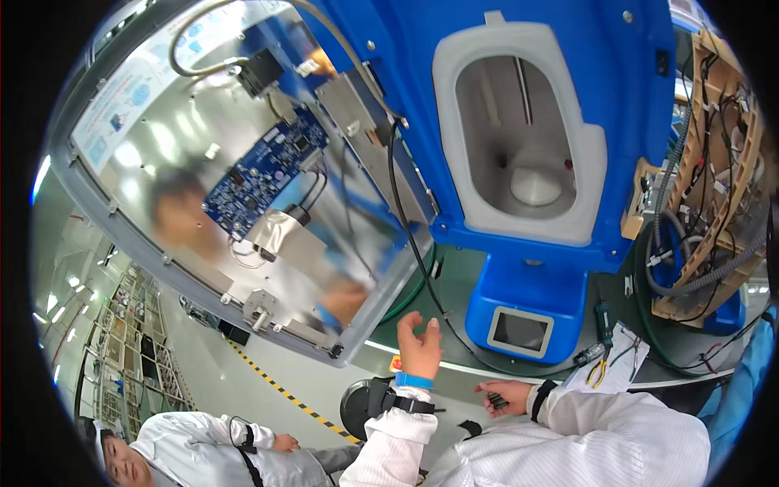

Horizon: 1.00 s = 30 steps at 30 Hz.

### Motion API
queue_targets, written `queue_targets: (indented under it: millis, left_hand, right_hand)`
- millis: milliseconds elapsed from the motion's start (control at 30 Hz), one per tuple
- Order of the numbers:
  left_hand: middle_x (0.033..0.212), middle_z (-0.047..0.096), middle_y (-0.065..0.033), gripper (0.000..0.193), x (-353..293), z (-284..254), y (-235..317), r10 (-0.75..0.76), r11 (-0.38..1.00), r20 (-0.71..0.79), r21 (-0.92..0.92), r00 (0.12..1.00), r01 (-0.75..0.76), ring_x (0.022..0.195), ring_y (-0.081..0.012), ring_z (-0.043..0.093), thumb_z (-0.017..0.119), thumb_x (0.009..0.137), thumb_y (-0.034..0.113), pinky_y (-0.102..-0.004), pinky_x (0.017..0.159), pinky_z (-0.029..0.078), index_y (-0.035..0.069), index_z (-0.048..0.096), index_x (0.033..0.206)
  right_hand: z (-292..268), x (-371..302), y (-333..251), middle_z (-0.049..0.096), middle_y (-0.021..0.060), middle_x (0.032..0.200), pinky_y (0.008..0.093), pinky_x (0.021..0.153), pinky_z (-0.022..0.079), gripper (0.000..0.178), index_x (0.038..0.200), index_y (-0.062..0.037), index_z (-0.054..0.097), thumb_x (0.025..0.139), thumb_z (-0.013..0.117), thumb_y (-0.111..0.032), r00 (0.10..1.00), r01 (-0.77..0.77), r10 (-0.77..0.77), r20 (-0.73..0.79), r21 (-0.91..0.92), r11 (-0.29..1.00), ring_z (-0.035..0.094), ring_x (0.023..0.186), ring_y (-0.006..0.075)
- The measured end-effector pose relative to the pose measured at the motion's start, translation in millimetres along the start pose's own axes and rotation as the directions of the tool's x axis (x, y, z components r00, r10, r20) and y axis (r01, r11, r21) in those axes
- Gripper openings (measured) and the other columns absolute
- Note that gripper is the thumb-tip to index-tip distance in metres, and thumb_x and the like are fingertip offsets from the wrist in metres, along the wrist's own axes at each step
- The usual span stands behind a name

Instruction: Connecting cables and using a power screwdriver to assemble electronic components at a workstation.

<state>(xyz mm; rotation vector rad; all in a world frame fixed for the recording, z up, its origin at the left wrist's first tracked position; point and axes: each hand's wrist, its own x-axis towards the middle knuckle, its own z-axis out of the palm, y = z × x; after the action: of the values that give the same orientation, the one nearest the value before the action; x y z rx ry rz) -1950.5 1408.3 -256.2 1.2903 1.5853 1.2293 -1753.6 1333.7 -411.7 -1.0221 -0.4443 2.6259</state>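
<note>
My left hand (pixel 419 351) is raised below the lower corner of the open panel door, thumb and forefinger curled but apart, with nothing visible between them. It wears a blue wristband (pixel 414 380). A black cable (pixel 411 231) hangs just beyond it. My right hand (pixel 513 396) is low in front of the table edge, its fingers curled around several small dark pieces (pixel 497 400), possibly screws. Above the hands stands a blue machine housing (pixel 389 40) with a grey-framed oval opening (pixel 479 219). A blue unit with a small dark screen (pixel 521 331) juts from its base.
On the left, the metal door (pixel 300 341) carries a blue circuit board (pixel 268 170). Yellow-handled pliers (pixel 598 373), a screwdriver (pixel 604 321) and paper (pixel 621 357) lie on the green table. A wooden frame with wiring (pixel 714 178) stands right. Another person (pixel 203 446) is at lower left.
</note>
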Motion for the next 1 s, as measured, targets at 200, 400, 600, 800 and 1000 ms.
queue_targets:
  millis: [200, 400, 600, 800, 1000]
  left_hand:
    - [0.136, 0.049, -0.0186, 0.061, 29, 3, -8, -0.070, 0.993, 0.243, -0.071, 0.968, 0.090, 0.088, -0.0219, 0.069, 0.065, 0.095, 0.020, -0.0290, 0.059, 0.056, 0.004, 0.035, 0.145]
    - [0.113, 0.062, -0.0117, 0.029, 18, 22, -13, 0.005, 0.998, 0.307, -0.058, 0.952, 0.014, 0.086, -0.0179, 0.069, 0.064, 0.095, 0.017, -0.0284, 0.059, 0.056, 0.002, 0.054, 0.118]
    - [0.119, 0.059, -0.0128, 0.039, 33, 25, -5, 0.051, 0.998, -0.047, -0.019, 0.998, -0.052, 0.091, -0.0202, 0.068, 0.064, 0.096, 0.019, -0.0311, 0.063, 0.058, 0.001, 0.052, 0.128]
    - [0.117, 0.065, -0.0119, 0.034, 26, 16, -7, -0.002, 0.997, 0.385, -0.071, 0.923, 0.032, 0.089, -0.0172, 0.068, 0.058, 0.099, 0.022, -0.0293, 0.066, 0.056, -0.002, 0.055, 0.123]
    - [0.085, 0.070, -0.0053, 0.022, -51, -17, 20, 0.093, 0.995, 0.274, -0.048, 0.957, -0.083, 0.065, -0.0109, 0.062, 0.061, 0.098, 0.020, -0.0245, 0.060, 0.050, 0.000, 0.064, 0.105]
  right_hand:
    - [3, 3, 2, 0.056, 0.0006, 0.077, 0.0378, 0.075, 0.055, 0.033, 0.090, -0.0105, 0.056, 0.099, 0.058, -0.042, 0.993, -0.047, 0.043, 0.111, 0.032, 0.998, 0.059, 0.072, 0.0177]
    - [-22, -12, 17, 0.058, 0.0036, 0.077, 0.0374, 0.069, 0.052, 0.028, 0.110, -0.0077, 0.057, 0.103, 0.051, -0.035, 0.998, -0.018, 0.012, 0.060, 0.095, 0.995, 0.060, 0.071, 0.0213]
    - [-10, -12, 23, 0.060, 0.0026, 0.076, 0.0375, 0.070, 0.052, 0.030, 0.124, -0.0116, 0.055, 0.103, 0.051, -0.033, 0.999, -0.019, 0.016, 0.043, 0.056, 0.998, 0.061, 0.071, 0.0215]
    - [-33, -9, 35, 0.065, 0.0068, 0.088, 0.0388, 0.073, 0.055, 0.033, 0.125, -0.0054, 0.055, 0.103, 0.051, -0.029, 0.999, -0.031, 0.023, 0.047, 0.168, 0.985, 0.062, 0.078, 0.0223]
    - [-16, -18, 27, 0.066, 0.0096, 0.101, 0.0384, 0.075, 0.054, 0.035, 0.124, -0.0054, 0.057, 0.102, 0.052, -0.032, 1.000, -0.010, 0.011, -0.002, 0.177, 0.984, 0.060, 0.076, 0.0185]
